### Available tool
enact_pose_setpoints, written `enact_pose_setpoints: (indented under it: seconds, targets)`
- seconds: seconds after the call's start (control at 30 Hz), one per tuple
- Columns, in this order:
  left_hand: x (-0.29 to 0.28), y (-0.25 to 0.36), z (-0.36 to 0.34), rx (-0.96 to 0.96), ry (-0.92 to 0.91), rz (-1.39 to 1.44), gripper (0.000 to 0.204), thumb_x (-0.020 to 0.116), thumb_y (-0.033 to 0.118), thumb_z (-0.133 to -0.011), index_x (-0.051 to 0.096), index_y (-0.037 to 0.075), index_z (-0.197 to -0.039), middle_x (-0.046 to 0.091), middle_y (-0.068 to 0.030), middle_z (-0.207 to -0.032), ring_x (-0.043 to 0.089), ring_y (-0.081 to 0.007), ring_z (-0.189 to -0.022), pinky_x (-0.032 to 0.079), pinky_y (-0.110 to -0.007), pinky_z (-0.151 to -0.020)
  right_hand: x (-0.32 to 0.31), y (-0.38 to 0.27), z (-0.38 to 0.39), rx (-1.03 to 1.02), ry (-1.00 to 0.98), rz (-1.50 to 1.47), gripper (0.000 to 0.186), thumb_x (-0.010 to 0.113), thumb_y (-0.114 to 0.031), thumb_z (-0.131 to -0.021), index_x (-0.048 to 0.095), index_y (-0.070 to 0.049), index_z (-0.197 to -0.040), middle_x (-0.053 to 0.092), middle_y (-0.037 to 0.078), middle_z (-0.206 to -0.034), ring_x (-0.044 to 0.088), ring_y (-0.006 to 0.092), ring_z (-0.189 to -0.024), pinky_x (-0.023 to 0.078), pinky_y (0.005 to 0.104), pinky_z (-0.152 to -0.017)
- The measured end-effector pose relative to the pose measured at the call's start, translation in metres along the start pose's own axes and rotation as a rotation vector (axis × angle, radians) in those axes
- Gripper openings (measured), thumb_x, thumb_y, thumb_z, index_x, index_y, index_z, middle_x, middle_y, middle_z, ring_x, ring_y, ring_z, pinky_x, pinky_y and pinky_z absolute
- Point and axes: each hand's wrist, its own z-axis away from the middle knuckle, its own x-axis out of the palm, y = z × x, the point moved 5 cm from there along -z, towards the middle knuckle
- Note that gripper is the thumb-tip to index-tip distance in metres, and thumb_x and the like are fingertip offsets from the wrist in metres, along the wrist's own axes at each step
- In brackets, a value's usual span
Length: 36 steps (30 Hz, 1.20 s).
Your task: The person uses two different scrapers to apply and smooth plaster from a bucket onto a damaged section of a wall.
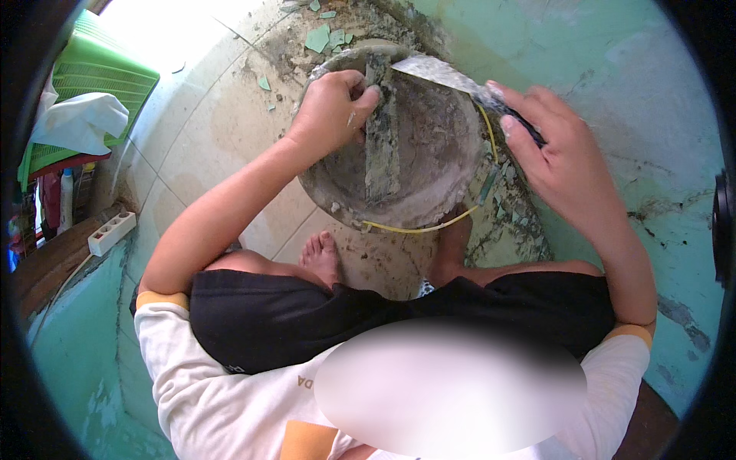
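My left hand (337,111) has its fingers curled round the top of a flat, cement-caked strip (382,165). The strip runs down inside a round basin (337,201) whose walls are coated with grey mortar. In my right hand (563,146) is a trowel (437,74), gripped by its dark handle. Its blade is smeared with pale mortar and points left over the basin's far rim, with the tip close to the strip's upper end. A thin yellow band (422,229) follows the near and right side of the basin.
Broken green chips (318,38) and crumbs lie on the tiled floor (222,119) beyond the basin. A green wall (652,146) stands at the right. To the left are a green plastic basket (115,57) and a white power strip (113,234). My bare foot (322,257) is near the basin.
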Motion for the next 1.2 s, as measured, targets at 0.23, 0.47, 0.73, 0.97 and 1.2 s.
enact_pose_setpoints:
  seconds: [0.23, 0.47, 0.73, 0.97, 1.2]
  targets:
    - [-0.055, -0.013, -0.007, -0.007, 0.11, 0.292, 0.031, 0.066, 0.025, -0.1, 0.071, -0.006, -0.103, 0.072, -0.0095, -0.084, 0.071, -0.015, -0.069, 0.06, -0.029, -0.06, 0.041, 0.022, 0.012, 0.092, -0.19, -0.152, 0.035, 0.057, -0.019, -0.098, 0.066, 0.002, -0.125, 0.067, 0.021, -0.096, 0.066, 0.0369, -0.084, 0.053, 0.0432, -0.077]
    - [-0.088, -0.028, 0.012, 0.056, 0.298, 0.436, 0.033, 0.065, 0.029, -0.101, 0.071, -0.002, -0.109, 0.073, -0.0098, -0.088, 0.07, -0.0153, -0.073, 0.059, -0.028, -0.066, 0.048, 0.048, -0.005, 0.215, -0.29, -0.169, 0.035, 0.059, -0.024, -0.099, 0.067, 0.002, -0.12, 0.072, 0.023, -0.097, 0.071, 0.0335, -0.086, 0.054, 0.0414, -0.08]
    - [-0.082, -0.044, 0.019, 0.09, 0.422, 0.467, 0.03, 0.067, 0.026, -0.101, 0.071, -0.002, -0.11, 0.074, -0.0093, -0.092, 0.071, -0.014, -0.075, 0.059, -0.028, -0.067, 0.034, 0.039, -0.019, 0.26, -0.388, 0.075, 0.03, 0.06, -0.025, -0.095, 0.071, 0.0, -0.107, 0.072, 0.023, -0.093, 0.07, 0.0398, -0.086, 0.054, 0.0464, -0.08]
    - [-0.065, -0.047, 0.02, 0.11, 0.401, 0.45, 0.028, 0.066, 0.025, -0.102, 0.071, -0.002, -0.105, 0.073, -0.0065, -0.089, 0.069, -0.0119, -0.073, 0.059, -0.027, -0.067, 0.049, 0.037, -0.032, 0.22, -0.477, 0.327, 0.03, 0.058, -0.024, -0.091, 0.071, 0.002, -0.097, 0.071, 0.026, -0.091, 0.069, 0.0443, -0.086, 0.054, 0.0524, -0.081]
    - [-0.056, -0.057, 0.018, 0.07, 0.442, 0.538, 0.03, 0.068, 0.025, -0.101, 0.07, -0.004, -0.104, 0.074, -0.0073, -0.091, 0.07, -0.0128, -0.074, 0.059, -0.028, -0.068, 0.112, 0.049, -0.045, 0.152, -0.516, 0.257, 0.03, 0.056, -0.021, -0.09, 0.069, 0.006, -0.096, 0.068, 0.03, -0.091, 0.067, 0.0472, -0.085, 0.053, 0.0531, -0.08]
